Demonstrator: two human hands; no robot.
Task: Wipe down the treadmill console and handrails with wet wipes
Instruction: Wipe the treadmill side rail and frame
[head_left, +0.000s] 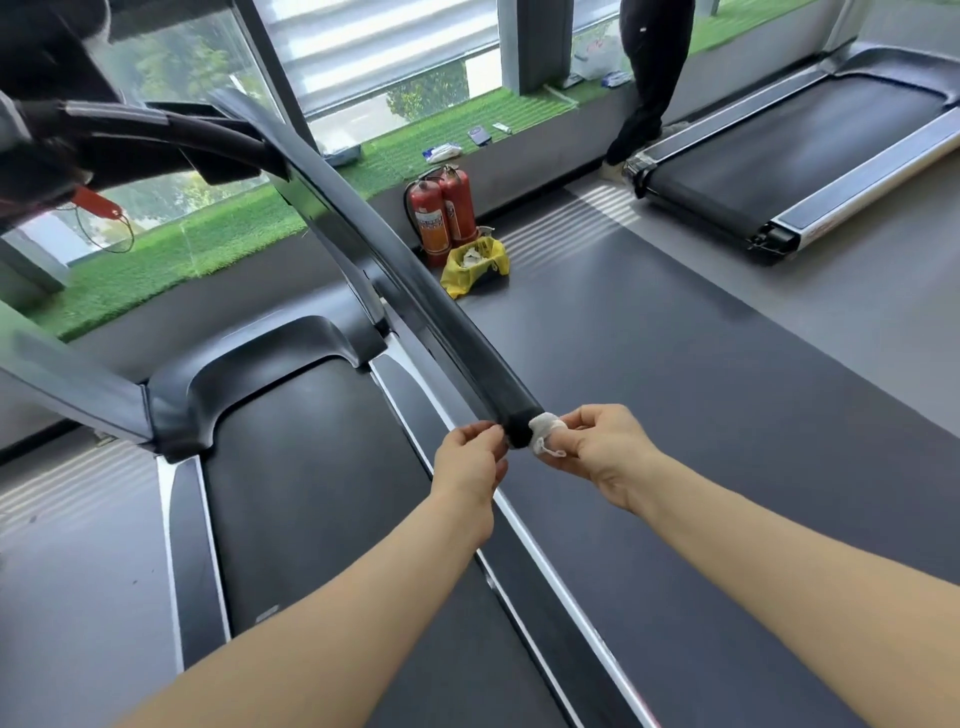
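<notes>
Forearms: both reach forward from the bottom edge.
Right hand (597, 447): pinches wet wipe (543, 434) against the handrail (467, 343) end cap.
Left hand (470, 457): fingertips pinch the same tip, steadying.
Progress: right rail at its last stretch, apparently; no sign the console (78, 140) is wiped.
Used wipes: yellow bin (475, 265) beside fire extinguishers (444, 213).

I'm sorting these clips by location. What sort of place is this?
Most likely a gym. The person stands on a treadmill, wiping its handrail with a wet wipe. A second treadmill stands nearby, and two fire extinguishers sit by the window, which suggests a commercial space.
</notes>
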